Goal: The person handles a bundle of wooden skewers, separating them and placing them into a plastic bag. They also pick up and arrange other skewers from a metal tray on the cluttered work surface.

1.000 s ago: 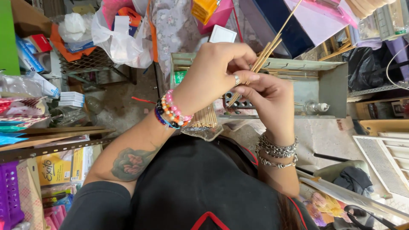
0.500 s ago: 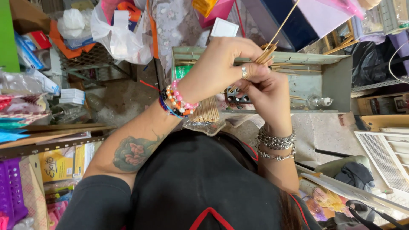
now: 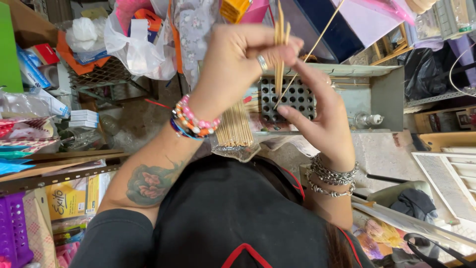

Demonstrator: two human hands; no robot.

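My left hand point(image 3: 233, 64), with a ring and beaded bracelets on the wrist, is shut on a small bunch of thin wooden sticks point(image 3: 280, 34) held upright. My right hand point(image 3: 322, 119), with chain bracelets, touches it from the right and pinches a single long stick point(image 3: 317, 42) that slants up to the right. The stick's lower end sits by my right index fingertip, over a dark block with a grid of holes point(image 3: 292, 97). A thick bundle of the same sticks in a clear bag point(image 3: 235, 126) lies just below my left wrist.
The block rests in a grey-green metal tray point(image 3: 382, 94) with a small bottle point(image 3: 369, 119). White plastic bags point(image 3: 139, 49), boxes and a wire basket point(image 3: 99, 74) crowd the left. A purple basket point(image 3: 12, 233) is at lower left and a white vent grille point(image 3: 446, 183) at right.
Both hands have shifted and spread a little, which uncovers the holed block. One stick now stands apart from the bunch in my left hand, slanting to the right.
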